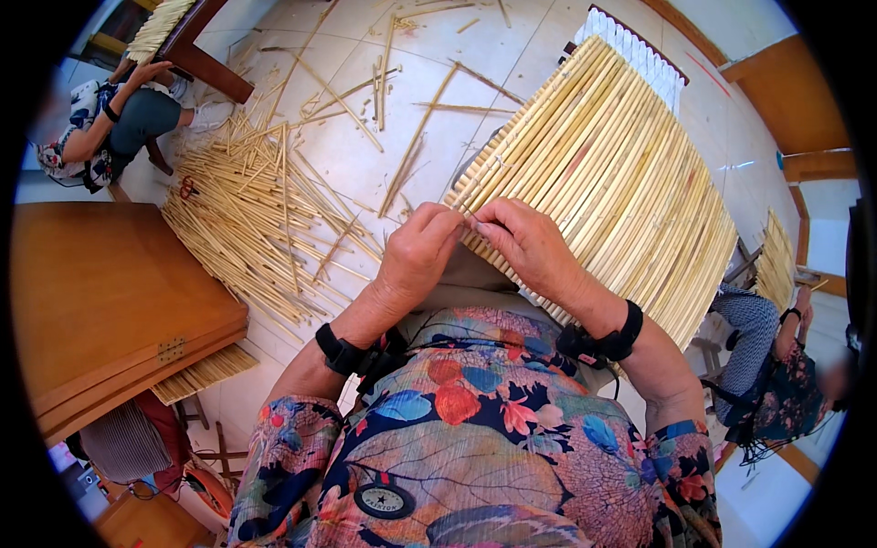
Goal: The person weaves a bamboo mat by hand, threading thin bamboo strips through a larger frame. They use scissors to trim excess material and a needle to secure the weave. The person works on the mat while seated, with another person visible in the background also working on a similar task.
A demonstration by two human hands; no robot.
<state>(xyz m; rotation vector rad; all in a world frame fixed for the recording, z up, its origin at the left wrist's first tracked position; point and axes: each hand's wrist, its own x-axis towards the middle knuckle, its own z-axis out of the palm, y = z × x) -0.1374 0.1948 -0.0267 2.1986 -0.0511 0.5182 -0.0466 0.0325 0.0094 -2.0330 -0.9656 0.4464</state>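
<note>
A mat of pale yellow reed stalks (603,183), laid side by side and bound in rows, slants across my lap and off to the right. At its left corner my left hand (420,248) is closed in a pinch, the fingertips partly hidden. My right hand (528,242) pinches right beside it, over the edge of the mat, with thumb and forefinger pressed together. The fingertips of both hands nearly meet where the binding runs along the stalk ends. Whatever lies between them is too small to make out.
Loose reed stalks (247,201) are heaped on the tiled floor at left, with orange-handled scissors (188,187) on them. A brown wooden table (119,301) stands at left. One co-worker (137,119) sits at far left, another (776,374) at right. Stray stalks lie ahead.
</note>
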